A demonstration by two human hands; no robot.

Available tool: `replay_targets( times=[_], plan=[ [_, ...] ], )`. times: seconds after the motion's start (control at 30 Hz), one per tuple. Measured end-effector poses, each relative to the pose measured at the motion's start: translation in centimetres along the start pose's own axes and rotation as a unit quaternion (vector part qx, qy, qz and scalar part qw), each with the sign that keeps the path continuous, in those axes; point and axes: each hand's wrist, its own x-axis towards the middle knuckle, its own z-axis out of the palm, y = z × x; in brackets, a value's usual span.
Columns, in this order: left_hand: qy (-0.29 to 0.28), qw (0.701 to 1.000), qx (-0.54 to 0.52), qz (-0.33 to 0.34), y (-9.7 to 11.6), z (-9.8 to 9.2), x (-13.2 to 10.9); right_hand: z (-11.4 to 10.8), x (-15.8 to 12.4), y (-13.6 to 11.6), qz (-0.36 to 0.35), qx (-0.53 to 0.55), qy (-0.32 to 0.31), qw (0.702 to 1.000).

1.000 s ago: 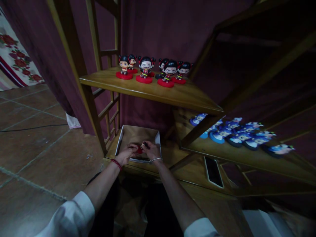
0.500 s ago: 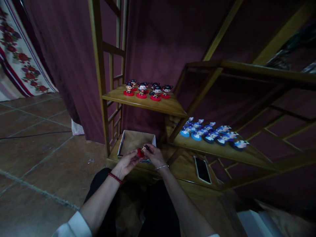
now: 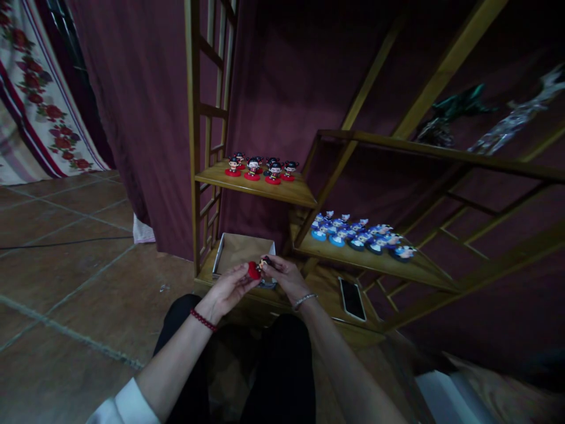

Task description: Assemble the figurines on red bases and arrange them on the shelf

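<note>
Left hand [image 3: 227, 288]: fingers closed on the red base of a figurine [image 3: 255, 269]. Right hand [image 3: 282, 275]: pinches its dark-haired head end. Figurine held between both, over the near edge of a box [image 3: 241, 250] on the lowest shelf [image 3: 326, 282]. Phone [image 3: 352, 298] on the same shelf, to the right. Upper shelves: red figurines [image 3: 260, 169], blue figurines [image 3: 357, 237]. Maroon curtain [image 3: 145, 118] behind; tiled floor [image 3: 66, 277]. Dim light; held figurine's face too small to make out.

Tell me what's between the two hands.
A small figurine, red base pinched by the left hand, dark head by the right hand; nothing else between them. Seen in the head view.
</note>
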Motion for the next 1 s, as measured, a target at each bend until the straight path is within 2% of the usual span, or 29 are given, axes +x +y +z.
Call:
replay_targets(
  times=[0.37, 0.57, 0.8, 1.0],
  plan=[
    [-0.044, 0.999, 0.022, 0.003, 0.1, 1.3, -1.9, -0.2, -3.4, -2.4, -0.004, 0.023, -0.014, 1.000],
    [-0.049, 0.998, 0.048, 0.016, 0.2, 1.9, -2.8, -0.6, -4.2, -2.2, -0.022, 0.022, -0.029, 0.999],
    [-0.029, 0.997, 0.074, 0.026, 0.3, 2.4, -3.3, -0.4, -4.7, -2.2, -0.042, 0.008, -0.039, 0.998],
    [-0.027, 0.996, 0.082, 0.027, 0.5, 2.4, -3.4, -0.4, -4.8, -2.3, -0.079, -0.045, -0.039, 0.995]
  ],
)
